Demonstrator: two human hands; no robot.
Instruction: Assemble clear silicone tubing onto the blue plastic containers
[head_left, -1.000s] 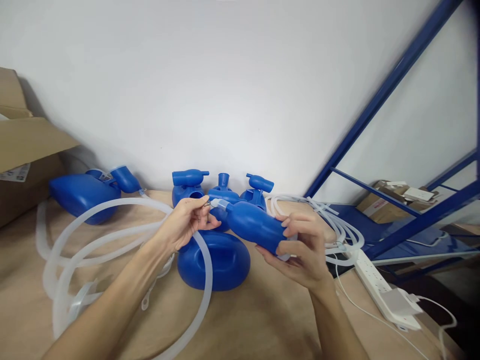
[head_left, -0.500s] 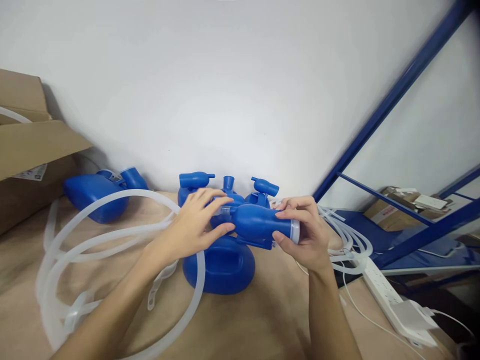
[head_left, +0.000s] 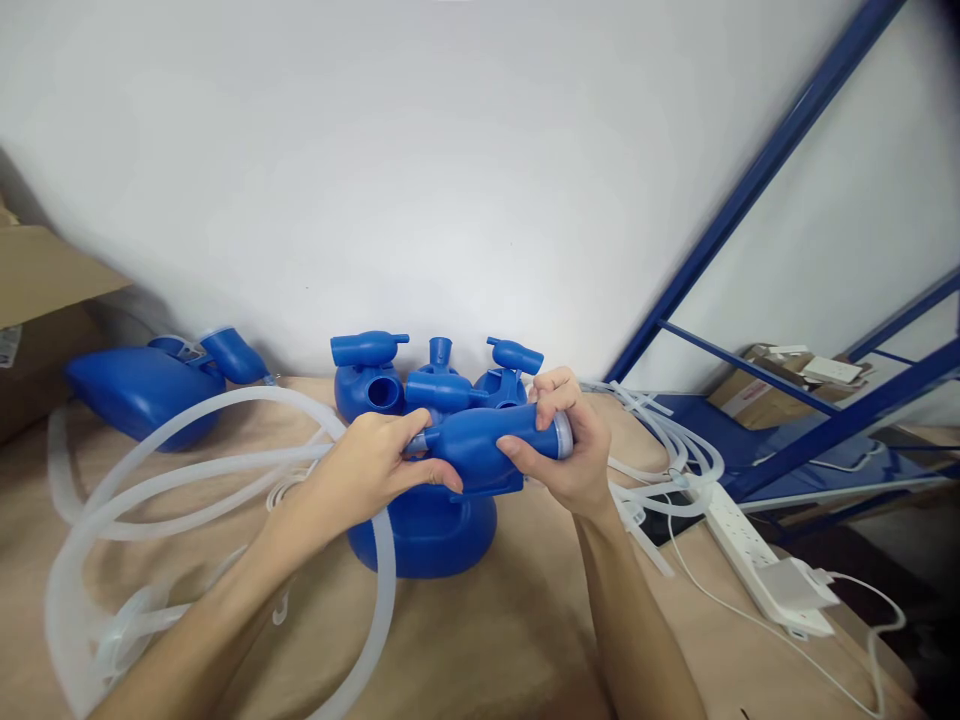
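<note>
My right hand (head_left: 570, 450) wraps round the wide, clear-rimmed end of a blue bulb-shaped plastic spout (head_left: 476, 445). The spout lies sideways just above a blue plastic bottle (head_left: 442, 545). At its narrow left end, my left hand (head_left: 390, 450) is closed round the joint with a translucent hose (head_left: 384, 580), thumb along the spout's underside. My left fingers hide most of that joint. The hose hangs below the left hand and loops across the table's left side. Behind the spout stand several more blue bottles (head_left: 352, 390) and similar spouts (head_left: 367, 349).
On the left a blue bottle (head_left: 142, 390) lies near a cardboard box (head_left: 52, 270). Coiled translucent hoses (head_left: 675, 455) rest at the right, by a white power strip (head_left: 750, 560) with a plugged-in charger. A blue metal frame (head_left: 750, 200) rises along the right.
The view has shifted a little to the right. My left hand has closed from a looser, spread pose onto the hose at the spout's narrow end. The right hand keeps hold of the spout.
</note>
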